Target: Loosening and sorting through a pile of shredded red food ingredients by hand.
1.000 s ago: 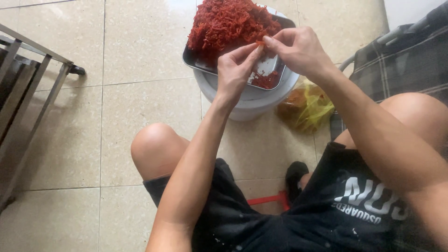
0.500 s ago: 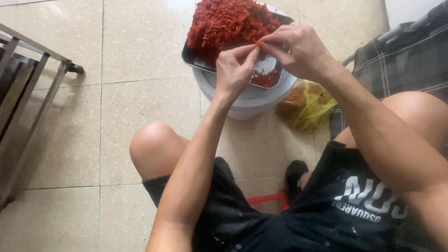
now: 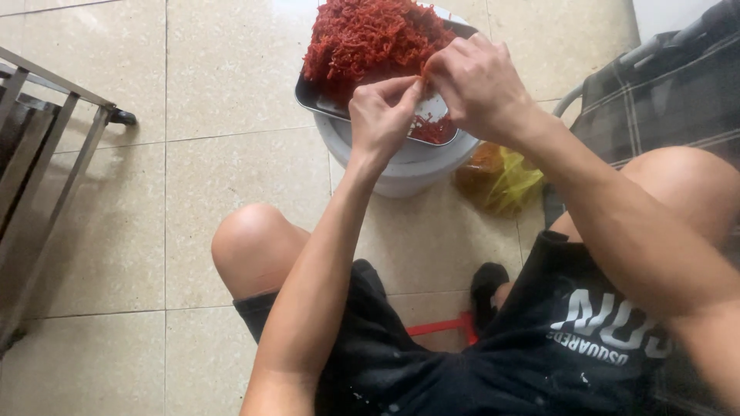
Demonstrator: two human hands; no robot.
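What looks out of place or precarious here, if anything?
The metal tray heaped with red strips sits on an upturned white bucket and overhangs its edge. A yellow bag lies crumpled on the floor beside it. Both hands, left and right, pinch one strip; nothing is spilled.

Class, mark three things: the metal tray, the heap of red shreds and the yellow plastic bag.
metal tray (image 3: 307,94), head view, its left rim.
heap of red shreds (image 3: 362,38), head view, middle of the pile.
yellow plastic bag (image 3: 509,181), head view, its crumpled middle.

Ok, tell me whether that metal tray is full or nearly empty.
Part full. The metal tray holds a tall heap of red shreds at its far end; the near end shows bare metal with few shreds.
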